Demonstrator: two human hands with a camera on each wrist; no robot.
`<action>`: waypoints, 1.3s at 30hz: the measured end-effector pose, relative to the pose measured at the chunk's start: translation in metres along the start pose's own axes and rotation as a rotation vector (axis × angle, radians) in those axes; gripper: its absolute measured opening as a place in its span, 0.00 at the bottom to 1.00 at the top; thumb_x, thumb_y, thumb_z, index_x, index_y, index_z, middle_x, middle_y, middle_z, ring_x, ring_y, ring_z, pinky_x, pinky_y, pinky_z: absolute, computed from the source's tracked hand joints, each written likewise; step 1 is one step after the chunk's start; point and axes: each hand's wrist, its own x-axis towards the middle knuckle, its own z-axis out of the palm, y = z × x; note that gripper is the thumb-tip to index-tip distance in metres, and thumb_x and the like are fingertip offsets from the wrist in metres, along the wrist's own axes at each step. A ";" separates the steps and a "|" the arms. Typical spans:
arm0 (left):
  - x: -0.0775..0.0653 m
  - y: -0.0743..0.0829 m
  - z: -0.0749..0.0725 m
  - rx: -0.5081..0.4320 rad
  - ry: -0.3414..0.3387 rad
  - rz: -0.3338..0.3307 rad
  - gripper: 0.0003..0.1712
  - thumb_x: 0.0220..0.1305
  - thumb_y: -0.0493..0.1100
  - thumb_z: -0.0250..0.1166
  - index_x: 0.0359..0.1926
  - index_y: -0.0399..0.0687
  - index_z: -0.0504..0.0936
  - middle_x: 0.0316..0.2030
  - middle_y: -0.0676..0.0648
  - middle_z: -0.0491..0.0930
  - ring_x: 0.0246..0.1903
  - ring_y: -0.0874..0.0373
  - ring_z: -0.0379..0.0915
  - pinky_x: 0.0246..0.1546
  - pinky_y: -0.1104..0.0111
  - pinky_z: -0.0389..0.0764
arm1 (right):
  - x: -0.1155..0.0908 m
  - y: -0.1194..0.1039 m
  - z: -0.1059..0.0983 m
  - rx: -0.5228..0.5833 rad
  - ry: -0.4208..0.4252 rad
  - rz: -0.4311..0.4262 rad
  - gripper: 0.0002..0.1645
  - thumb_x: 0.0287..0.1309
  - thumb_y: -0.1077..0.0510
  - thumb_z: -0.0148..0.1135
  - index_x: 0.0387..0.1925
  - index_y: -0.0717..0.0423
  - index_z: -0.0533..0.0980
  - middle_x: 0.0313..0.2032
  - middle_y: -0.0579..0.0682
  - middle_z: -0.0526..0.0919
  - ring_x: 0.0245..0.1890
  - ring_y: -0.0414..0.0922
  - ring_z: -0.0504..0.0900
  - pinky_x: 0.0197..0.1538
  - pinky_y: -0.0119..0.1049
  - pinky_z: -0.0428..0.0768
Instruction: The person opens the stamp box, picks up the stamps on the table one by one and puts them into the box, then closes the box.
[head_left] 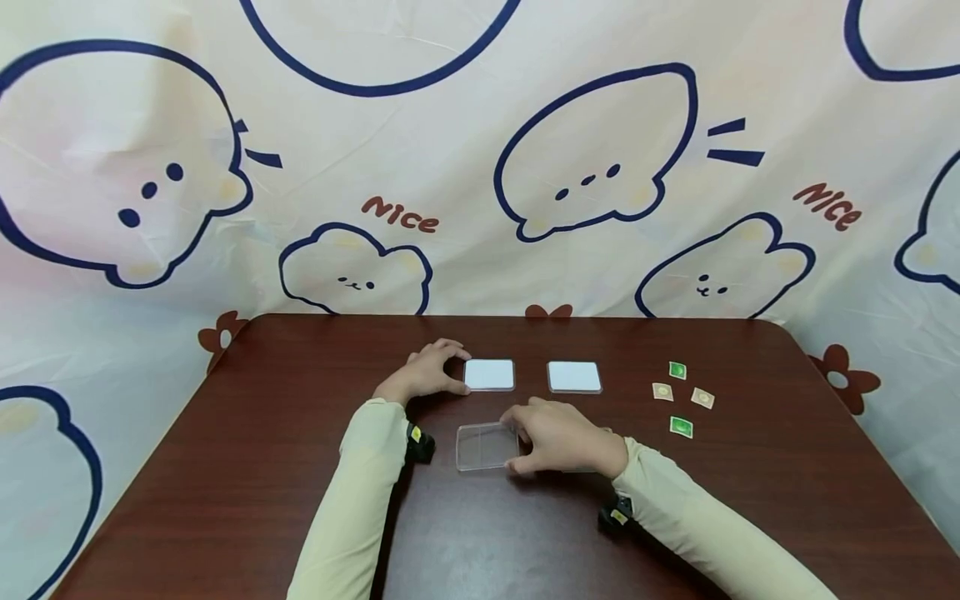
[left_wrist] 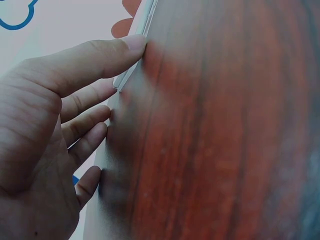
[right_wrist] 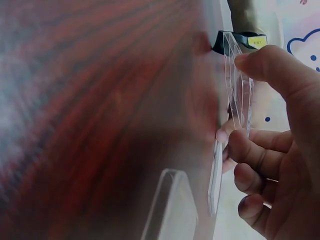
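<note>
My left hand (head_left: 423, 371) grips the left end of a thin case with a white face (head_left: 490, 375), thumb at the near corner and a finger at the far one. In the left wrist view, that case's edge (left_wrist: 132, 60) shows by the thumb. My right hand (head_left: 562, 437) pinches a clear rectangular plastic lid (head_left: 483, 447) by its right end. Seen from the right wrist, the lid (right_wrist: 239, 90) stands off the table between thumb and index finger. Another white-faced case (head_left: 574, 377) lies right of the first. The right hand partly hides another clear edge (head_left: 579, 472) below it.
Several small square pieces, among them a green one (head_left: 681, 427) and a beige one (head_left: 702, 397), lie at the right of the brown wooden table (head_left: 247, 467). A patterned cloth (head_left: 465, 167) hangs behind the table's far edge.
</note>
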 end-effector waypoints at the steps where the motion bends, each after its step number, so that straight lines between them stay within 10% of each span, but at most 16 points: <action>1: 0.000 0.000 0.000 -0.001 0.000 0.001 0.35 0.55 0.53 0.71 0.63 0.53 0.73 0.72 0.47 0.57 0.72 0.44 0.49 0.68 0.43 0.48 | -0.001 -0.001 0.001 -0.001 -0.003 0.004 0.31 0.45 0.40 0.69 0.51 0.50 0.78 0.24 0.36 0.72 0.27 0.33 0.66 0.25 0.26 0.64; 39: -0.002 0.003 -0.003 0.016 -0.001 -0.005 0.35 0.55 0.53 0.71 0.64 0.51 0.73 0.72 0.46 0.58 0.71 0.43 0.50 0.67 0.43 0.49 | 0.000 -0.002 0.013 -0.120 -0.087 0.095 0.39 0.51 0.37 0.67 0.59 0.56 0.72 0.49 0.49 0.80 0.49 0.45 0.80 0.44 0.42 0.80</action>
